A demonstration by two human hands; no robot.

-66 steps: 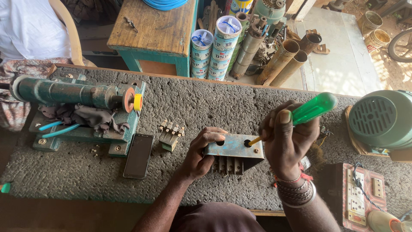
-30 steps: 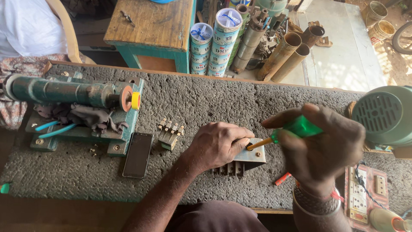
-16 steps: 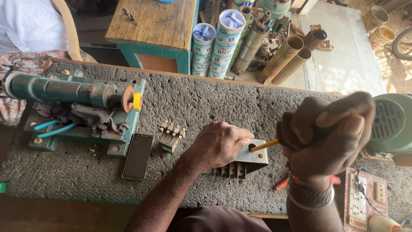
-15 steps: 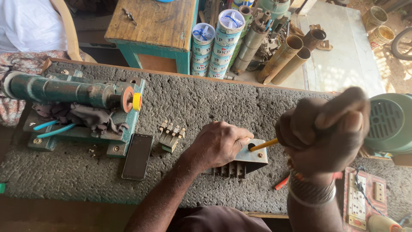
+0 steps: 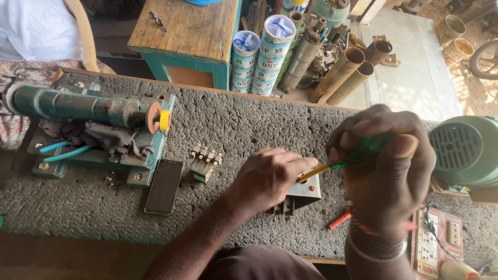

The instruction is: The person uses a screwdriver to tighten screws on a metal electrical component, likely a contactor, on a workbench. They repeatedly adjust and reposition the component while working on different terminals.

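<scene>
Head view: metal switch block (image 5: 303, 193) mostly hidden under left hand (image 5: 270, 176), fingers curled, pressing it to the grey bench (image 5: 233, 124) near the front edge. Right hand (image 5: 386, 166) fists around green screwdriver (image 5: 345, 158), tip at the block. Bare bench between phone (image 5: 164, 186) and hands.

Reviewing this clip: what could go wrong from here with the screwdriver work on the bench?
The screwdriver tip sits right beside the left hand steadying the small metal part; a slip could jab the fingers. The right hand hides the part from above. The phone lies nearby and could get knocked.
</scene>
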